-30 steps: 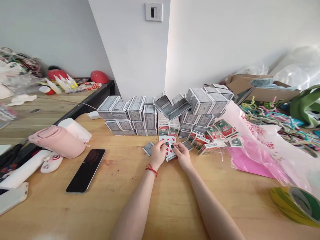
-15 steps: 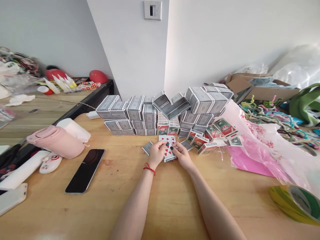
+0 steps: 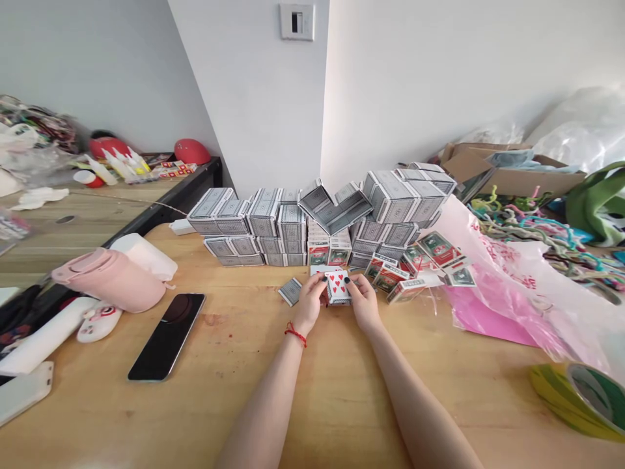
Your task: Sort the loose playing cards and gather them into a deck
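Observation:
Between my two hands is a piece made of playing cards (image 3: 337,288), with red hearts on its upper face and patterned edges below. My left hand (image 3: 312,301), a red string bracelet at its wrist, pinches the left side. My right hand (image 3: 362,301) grips the right side, thumb on top. Behind the piece, a red-and-white card face (image 3: 317,268) is partly hidden. A small grey-patterned folded card (image 3: 290,291) lies left of my left hand. Beyond my hands stands a wall of grey-patterned card blocks (image 3: 279,228), with a V-shaped card piece (image 3: 335,207) on top.
Red-and-green card boxes (image 3: 390,273) lie right of my hands, beside pink plastic wrapping (image 3: 493,312). A phone (image 3: 166,337) and a pink bottle (image 3: 114,280) are at left. A roll of yellow tape (image 3: 576,397) sits at the right front. Yarn pieces (image 3: 532,228) lie farther back.
The hearts card piece, held flatter and longer before, now looks shorter and squarer with its patterned edge showing. Both hands have shifted slightly, moving to the piece's sides.

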Demonstrator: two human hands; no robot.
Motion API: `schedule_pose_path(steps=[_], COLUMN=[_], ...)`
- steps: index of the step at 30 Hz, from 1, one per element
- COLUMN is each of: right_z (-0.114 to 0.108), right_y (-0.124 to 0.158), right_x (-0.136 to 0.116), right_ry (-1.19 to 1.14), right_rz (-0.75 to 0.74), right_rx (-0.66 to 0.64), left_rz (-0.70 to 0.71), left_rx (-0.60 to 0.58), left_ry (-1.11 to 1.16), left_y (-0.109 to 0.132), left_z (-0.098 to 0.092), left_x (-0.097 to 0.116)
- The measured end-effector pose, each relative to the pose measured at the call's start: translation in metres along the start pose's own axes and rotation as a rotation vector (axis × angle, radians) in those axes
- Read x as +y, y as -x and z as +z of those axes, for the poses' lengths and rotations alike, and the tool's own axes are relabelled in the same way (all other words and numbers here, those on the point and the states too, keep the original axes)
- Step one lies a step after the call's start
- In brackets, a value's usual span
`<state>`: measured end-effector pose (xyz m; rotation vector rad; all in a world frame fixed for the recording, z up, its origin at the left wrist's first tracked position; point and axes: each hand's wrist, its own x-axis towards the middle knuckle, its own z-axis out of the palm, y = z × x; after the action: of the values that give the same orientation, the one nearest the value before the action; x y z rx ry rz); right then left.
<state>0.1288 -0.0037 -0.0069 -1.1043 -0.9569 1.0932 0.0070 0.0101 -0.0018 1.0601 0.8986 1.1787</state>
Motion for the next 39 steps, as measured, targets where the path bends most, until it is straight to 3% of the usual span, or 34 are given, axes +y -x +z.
schedule_pose_path(steps=[15, 30, 39], right_z=[0.004, 0.007, 0.009], right_y=[0.003, 0.003, 0.003], right_x=[-0.005, -0.002, -0.004], right_ry=[-0.056, -0.200, -0.191], right_rz=[0.069, 0.155, 0.150], right_rx=[-0.033, -0.089, -0.094], left_rz=[0.136, 0.118, 0.179], left_rx=[0.037, 0.116, 0.134], left_ry=[-0.254, -0.259, -0.309], left_y=[0.005, 0.005, 0.005], left_z=[0.004, 0.004, 0.004], left_x=[0.007, 0.010, 0.010])
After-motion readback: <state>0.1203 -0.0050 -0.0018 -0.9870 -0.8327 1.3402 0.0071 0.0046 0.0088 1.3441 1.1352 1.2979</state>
